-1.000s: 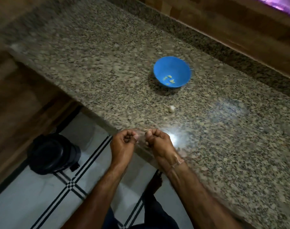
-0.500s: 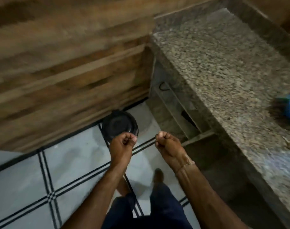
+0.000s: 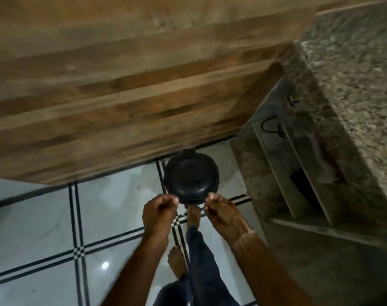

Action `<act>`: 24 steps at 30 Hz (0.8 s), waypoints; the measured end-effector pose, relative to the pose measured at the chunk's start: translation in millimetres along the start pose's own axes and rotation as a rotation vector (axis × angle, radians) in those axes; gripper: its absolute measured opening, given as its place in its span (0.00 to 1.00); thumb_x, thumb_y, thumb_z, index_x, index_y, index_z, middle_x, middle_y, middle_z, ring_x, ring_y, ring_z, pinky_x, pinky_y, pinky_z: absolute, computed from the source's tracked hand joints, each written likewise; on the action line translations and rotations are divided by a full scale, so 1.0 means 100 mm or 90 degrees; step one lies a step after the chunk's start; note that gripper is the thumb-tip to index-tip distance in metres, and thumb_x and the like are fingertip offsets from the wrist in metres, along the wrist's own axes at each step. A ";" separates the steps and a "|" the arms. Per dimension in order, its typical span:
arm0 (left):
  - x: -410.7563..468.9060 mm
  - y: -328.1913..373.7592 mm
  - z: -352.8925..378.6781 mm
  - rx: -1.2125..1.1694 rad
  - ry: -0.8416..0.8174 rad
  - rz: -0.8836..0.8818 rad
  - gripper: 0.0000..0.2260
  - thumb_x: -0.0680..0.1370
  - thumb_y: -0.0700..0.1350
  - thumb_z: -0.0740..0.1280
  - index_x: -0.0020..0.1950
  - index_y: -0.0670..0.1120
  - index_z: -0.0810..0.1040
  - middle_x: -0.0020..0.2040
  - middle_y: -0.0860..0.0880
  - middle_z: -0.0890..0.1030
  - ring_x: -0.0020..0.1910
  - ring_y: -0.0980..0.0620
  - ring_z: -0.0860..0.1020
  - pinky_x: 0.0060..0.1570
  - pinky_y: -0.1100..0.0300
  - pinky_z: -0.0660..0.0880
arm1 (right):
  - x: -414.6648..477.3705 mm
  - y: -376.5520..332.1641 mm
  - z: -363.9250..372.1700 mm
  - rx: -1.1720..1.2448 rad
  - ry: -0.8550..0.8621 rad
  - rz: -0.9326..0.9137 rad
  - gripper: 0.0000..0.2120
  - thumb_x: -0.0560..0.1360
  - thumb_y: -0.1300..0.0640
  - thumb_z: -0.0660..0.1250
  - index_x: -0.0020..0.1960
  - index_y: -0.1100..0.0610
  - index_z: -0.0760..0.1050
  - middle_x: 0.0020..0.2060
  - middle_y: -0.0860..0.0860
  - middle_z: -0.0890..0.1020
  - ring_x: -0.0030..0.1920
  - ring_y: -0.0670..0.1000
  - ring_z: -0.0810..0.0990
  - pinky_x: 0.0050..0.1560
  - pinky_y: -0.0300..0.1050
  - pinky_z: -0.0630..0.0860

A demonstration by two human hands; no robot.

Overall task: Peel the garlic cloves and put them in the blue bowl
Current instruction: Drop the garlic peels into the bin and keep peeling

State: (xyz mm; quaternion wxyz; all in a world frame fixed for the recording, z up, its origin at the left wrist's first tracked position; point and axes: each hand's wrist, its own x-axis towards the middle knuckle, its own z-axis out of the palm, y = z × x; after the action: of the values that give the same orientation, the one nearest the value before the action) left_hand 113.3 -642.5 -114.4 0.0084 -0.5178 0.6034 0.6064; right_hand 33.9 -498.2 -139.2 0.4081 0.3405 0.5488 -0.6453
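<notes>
- Progress: can't be judged here; blue bowl and garlic cloves are out of frame, only a worktop (image 3: 351, 69) corner shows at right.
- Left hand (image 3: 158, 214) and right hand (image 3: 221, 214) are curled tight over a black lidded bin (image 3: 191, 178) on the floor.
- Contents hidden, possibly peel scraps; can't tell.
- Likely discarding skins; peeling may remain.

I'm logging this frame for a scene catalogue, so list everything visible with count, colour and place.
bin: one, black, lid shut, on the floor by the wall
floor: one, white tiles with black lines, lower left
wall panel: one, brown wood-look, across the top
countertop: one, speckled granite, upper right
shelves: grey stone, under the countertop
feet: two, bare, by the bin
left hand: one, fingers curled
right hand: one, fingers curled
</notes>
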 end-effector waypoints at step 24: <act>2.83 -1.69 1.78 -0.221 0.061 -0.317 0.07 0.80 0.36 0.69 0.58 0.41 0.81 0.51 0.44 0.85 0.47 0.48 0.83 0.31 0.64 0.73 | 3.24 0.48 0.11 0.008 0.074 0.115 0.13 0.86 0.56 0.61 0.63 0.62 0.78 0.61 0.57 0.83 0.65 0.55 0.80 0.43 0.42 0.70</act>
State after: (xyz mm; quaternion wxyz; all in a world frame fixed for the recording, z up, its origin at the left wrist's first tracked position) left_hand -20.8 -638.4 -464.0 0.0399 -0.6713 0.3451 0.6547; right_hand -63.9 -561.7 -445.3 0.4301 0.4281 0.5342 -0.5886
